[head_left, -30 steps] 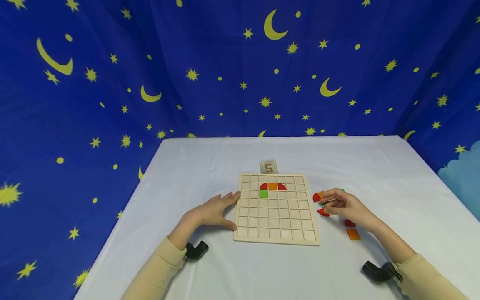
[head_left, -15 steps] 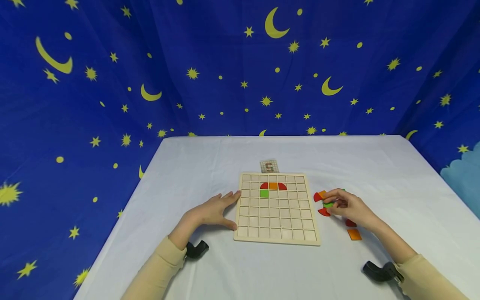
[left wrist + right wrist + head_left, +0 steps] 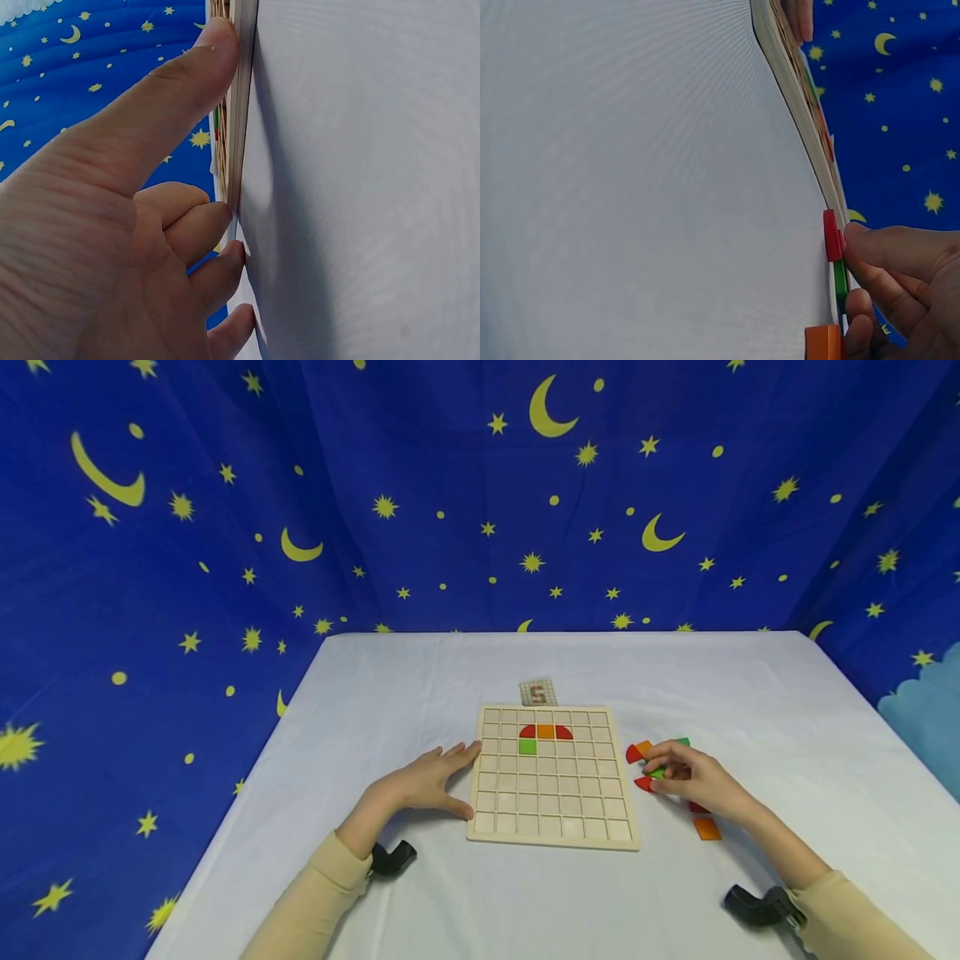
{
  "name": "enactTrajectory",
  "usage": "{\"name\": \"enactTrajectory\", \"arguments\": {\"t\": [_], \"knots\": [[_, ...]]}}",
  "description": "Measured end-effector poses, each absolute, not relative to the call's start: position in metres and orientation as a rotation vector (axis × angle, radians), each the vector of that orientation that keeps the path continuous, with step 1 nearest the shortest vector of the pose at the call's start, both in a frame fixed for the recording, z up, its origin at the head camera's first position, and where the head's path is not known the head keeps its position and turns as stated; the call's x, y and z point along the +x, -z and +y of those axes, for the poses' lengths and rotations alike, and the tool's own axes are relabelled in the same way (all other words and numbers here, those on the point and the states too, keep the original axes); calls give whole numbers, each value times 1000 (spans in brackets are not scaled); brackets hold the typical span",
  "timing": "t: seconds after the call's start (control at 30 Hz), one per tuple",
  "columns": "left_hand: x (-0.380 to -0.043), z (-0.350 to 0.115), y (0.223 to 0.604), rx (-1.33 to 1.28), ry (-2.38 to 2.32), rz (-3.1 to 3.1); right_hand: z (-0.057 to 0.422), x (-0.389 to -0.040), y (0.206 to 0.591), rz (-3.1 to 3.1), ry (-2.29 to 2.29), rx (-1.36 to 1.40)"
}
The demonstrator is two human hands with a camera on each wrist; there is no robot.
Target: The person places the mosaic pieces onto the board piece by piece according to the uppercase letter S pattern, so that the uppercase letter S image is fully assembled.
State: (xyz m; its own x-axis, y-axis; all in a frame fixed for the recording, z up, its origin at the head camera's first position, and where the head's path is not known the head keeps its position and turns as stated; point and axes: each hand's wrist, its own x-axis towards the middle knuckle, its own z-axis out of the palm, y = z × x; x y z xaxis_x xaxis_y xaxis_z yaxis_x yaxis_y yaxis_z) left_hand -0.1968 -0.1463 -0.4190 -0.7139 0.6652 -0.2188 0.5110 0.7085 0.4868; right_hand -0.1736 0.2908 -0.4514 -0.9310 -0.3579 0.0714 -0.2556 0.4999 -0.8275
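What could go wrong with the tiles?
The right hand is among closely grouped loose tiles, so it might knock one away. The left hand touches the wooden grid board at its edge; a push could slide it, perhaps jolting the green square tile. It might also bump the pattern card behind it.

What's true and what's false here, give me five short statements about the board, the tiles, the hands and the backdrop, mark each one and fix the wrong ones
1. The left hand touches the wooden grid board. True.
2. The right hand is to the left of the board. False: it is to the right, at the loose tiles.
3. The small pattern card lies beyond the board's far edge. True.
4. The green square tile on the board sits directly below the orange square tile. False: it sits below the left red quarter-round tile.
5. The patterned backdrop is blue and yellow. True.
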Motion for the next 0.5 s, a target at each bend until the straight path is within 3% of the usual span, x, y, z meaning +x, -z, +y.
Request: {"name": "enactTrajectory", "arguments": {"t": [0.5], "knots": [[-197,-146,420,907,-562,2539,282,-172,449,2658,1354,-627]]}}
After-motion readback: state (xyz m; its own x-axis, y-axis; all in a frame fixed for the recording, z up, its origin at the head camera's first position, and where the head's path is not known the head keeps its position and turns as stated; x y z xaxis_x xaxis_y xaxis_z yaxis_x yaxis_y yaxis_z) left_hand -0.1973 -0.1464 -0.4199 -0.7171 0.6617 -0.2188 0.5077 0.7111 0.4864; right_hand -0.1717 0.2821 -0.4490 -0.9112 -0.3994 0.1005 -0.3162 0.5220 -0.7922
